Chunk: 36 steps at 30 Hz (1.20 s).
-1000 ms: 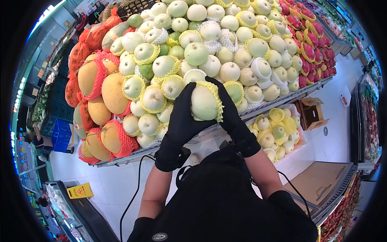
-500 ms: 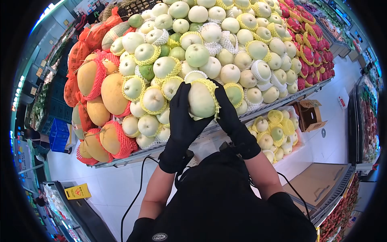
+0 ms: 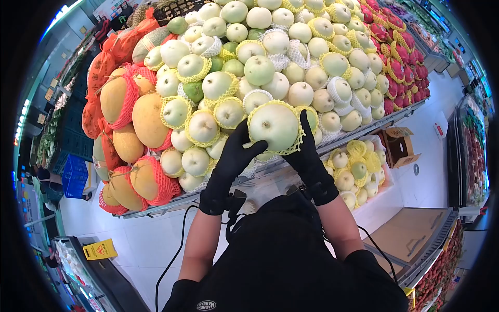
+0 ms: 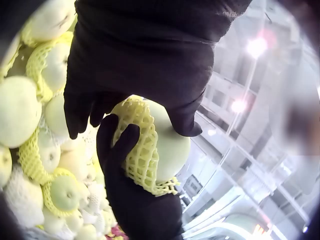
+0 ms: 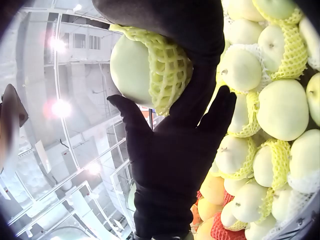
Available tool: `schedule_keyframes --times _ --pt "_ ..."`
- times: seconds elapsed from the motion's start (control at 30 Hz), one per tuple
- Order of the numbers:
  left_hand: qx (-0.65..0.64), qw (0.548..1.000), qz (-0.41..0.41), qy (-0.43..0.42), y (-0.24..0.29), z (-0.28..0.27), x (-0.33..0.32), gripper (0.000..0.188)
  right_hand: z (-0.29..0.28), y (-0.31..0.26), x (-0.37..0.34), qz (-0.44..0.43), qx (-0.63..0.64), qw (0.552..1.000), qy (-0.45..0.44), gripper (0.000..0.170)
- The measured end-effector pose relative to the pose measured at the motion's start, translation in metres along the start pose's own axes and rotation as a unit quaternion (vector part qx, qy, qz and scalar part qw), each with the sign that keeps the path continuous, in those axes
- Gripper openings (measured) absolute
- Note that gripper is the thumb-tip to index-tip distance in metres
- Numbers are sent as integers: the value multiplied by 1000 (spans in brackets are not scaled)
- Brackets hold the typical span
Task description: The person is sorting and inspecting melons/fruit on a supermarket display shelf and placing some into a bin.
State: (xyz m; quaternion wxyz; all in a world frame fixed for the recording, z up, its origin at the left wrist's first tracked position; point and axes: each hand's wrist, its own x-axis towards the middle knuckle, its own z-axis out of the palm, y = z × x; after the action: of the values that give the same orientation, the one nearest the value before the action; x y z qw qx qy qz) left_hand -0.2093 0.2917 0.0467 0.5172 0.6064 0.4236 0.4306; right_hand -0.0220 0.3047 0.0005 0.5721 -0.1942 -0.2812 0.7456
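Both black-gloved hands hold a pale green round melon above the front edge of a melon heap. A yellow foam net wraps its lower part, and in the head view its stem end faces up. My left hand grips the near left side, its thumb lying across the front of the melon. On the other side my right hand supports the melon, one finger pointing up beside it. In the left wrist view, two right-hand fingers bend against the net. Much of both palms is hidden.
Behind the hands spreads the heap of pale melons, many in foam nets. Large yellow melons in red nets lie left, dragon fruit right. Below the stand's edge are a box of netted melons and an open carton.
The melon has turned in the hands, from side-on to stem end facing up. My left thumb has come over its front, and my right finger has straightened upward beside it.
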Motion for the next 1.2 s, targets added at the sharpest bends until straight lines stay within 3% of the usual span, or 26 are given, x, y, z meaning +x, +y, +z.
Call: schedule_keyframes --times 0.07,0.17,0.27,0.33,0.43,0.5,0.57,0.63,0.73,0.8,0.9,0.93,1.03,1.07,1.1,1.2 --pt "-65 996 -54 -23 13 -3 -6 66 5 5 -3 -14 -103 995 7 54" --pt "-97 992 -74 -26 14 -7 -12 62 24 -1 -6 98 151 984 17 61" --pt "-115 992 -45 4 11 -12 -22 65 53 -13 -12 144 205 968 11 51" --pt "-119 992 18 43 2 -15 -27 67 68 -8 -14 156 37 985 69 59" --pt "-118 991 36 48 -7 -29 -35 71 78 11 -16 91 -194 967 140 54" --pt "-199 979 16 50 -16 -38 -42 71 73 28 -14 68 -245 953 166 49" --pt "-276 960 -9 49 -25 -48 -47 71 57 38 -9 90 -204 958 181 47" --pt "-355 933 -39 45 -35 -54 -53 71 55 49 -11 51 -291 945 140 48" --pt "-422 902 -72 46 -38 -64 -63 73 69 47 -17 59 -333 932 130 45" --pt "-413 908 -65 37 -33 -65 -64 70 74 36 -13 65 -343 927 138 42" --pt "-432 899 -68 15 -24 -64 -59 74 85 19 -11 14 -461 881 102 46" --pt "-421 904 -67 8 -29 -62 -56 74 92 14 -10 -19 -475 877 73 69" --pt "-368 927 -71 -1 -36 -49 -41 73 105 5 -8 -96 -665 740 -33 89" --pt "-346 935 -73 -2 -36 -44 -36 73 107 3 -8 -65 -689 721 -48 102" --pt "-346 935 -75 -8 -33 -39 -30 72 115 -3 -8 -83 -702 703 -80 103" --pt "-325 941 -90 -18 -14 -24 -11 68 98 -13 -9 -69 -733 674 -54 105"
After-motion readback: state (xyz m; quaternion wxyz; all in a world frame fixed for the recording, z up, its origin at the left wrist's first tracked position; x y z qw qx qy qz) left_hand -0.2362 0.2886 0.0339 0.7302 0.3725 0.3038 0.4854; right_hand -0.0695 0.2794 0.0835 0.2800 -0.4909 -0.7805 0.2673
